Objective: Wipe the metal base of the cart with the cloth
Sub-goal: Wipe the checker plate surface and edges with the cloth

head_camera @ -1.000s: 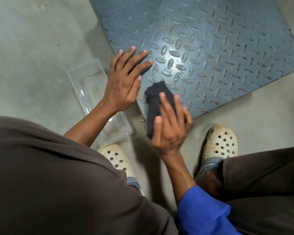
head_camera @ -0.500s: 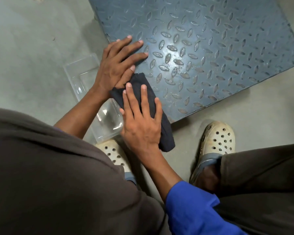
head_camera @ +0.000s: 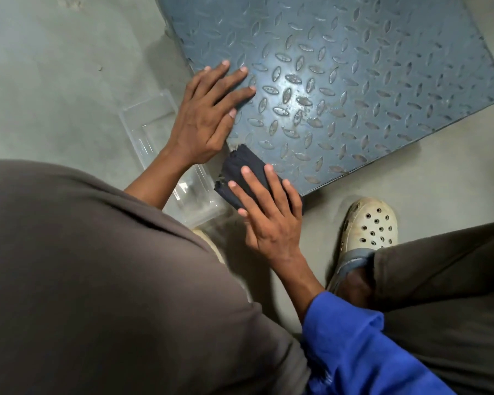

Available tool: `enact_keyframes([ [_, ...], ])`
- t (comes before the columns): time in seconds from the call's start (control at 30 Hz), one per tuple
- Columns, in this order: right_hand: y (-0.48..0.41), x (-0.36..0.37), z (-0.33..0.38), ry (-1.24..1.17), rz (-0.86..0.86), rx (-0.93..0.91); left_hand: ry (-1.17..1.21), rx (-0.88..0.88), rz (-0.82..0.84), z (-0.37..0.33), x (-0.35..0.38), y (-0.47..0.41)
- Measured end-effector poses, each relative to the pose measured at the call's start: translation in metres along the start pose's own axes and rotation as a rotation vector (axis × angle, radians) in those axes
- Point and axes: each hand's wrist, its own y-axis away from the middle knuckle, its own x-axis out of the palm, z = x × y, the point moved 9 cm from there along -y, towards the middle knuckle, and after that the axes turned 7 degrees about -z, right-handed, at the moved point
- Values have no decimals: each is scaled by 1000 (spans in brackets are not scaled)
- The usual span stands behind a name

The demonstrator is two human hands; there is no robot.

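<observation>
Lower centre: right hand (head_camera: 271,220) pressed flat on folded dark cloth (head_camera: 246,169) at near corner of metal base (head_camera: 354,89). Above it, left hand (head_camera: 208,115) spread flat, bracing. Beyond, most of plate seemingly unwiped.

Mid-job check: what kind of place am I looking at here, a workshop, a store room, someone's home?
Most likely a workshop or storage area, though little of the room shows. The floor is bare grey concrete, the metal base is worn blue tread plate of an industrial cart, and a clear plastic bin sits directly on the floor beside it.
</observation>
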Motion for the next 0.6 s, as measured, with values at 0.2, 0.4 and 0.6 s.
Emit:
enact_keyframes([
  [0.2, -10, -2, 0, -59, 10, 65, 4, -20, -8, 1, 2, 1],
  [0.4, -27, -9, -48, -198, -39, 331, -24, -22, 203, -9, 10, -11],
  [0.6, -40, -15, -156, -53, -118, 688, -75, 194, 501, -51, 42, -22],
])
